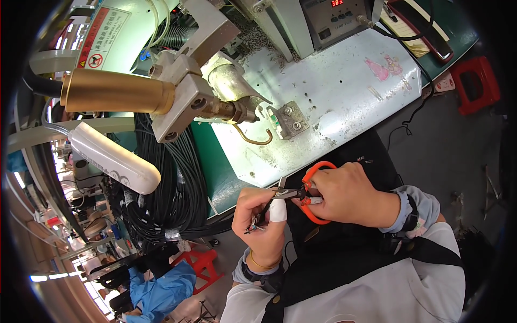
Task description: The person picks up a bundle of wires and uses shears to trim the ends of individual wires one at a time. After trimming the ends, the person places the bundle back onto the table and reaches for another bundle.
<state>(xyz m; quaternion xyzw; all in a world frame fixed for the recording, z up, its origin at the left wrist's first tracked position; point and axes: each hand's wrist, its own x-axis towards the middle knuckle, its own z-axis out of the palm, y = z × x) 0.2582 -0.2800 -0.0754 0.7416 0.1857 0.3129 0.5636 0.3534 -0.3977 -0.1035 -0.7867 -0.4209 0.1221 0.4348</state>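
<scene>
Over my lap, my right hand (pixel 353 194) is closed round a pair of scissors (pixel 316 167) with orange loop handles and short dark blades pointing left. My left hand (pixel 261 220) faces it, with the thumb wrapped in white tape. Its fingers pinch a thin black cable end, and small metal-tipped ends (pixel 253 227) stick out beside the palm. The scissor blades lie across the pinched fingertips at a small silvery piece (pixel 281 184). Whether they are closed on it is hidden by the fingers.
A white-topped workbench (pixel 334 124) lies ahead, with a small metal fixture (pixel 291 119) under a gold-handled soldering head (pixel 118 91). Left are a white lamp-like tube (pixel 113 159) and bundled black cables (pixel 172 188). A red stool (pixel 476 83) stands right; a person in blue (pixel 161 288) sits lower left.
</scene>
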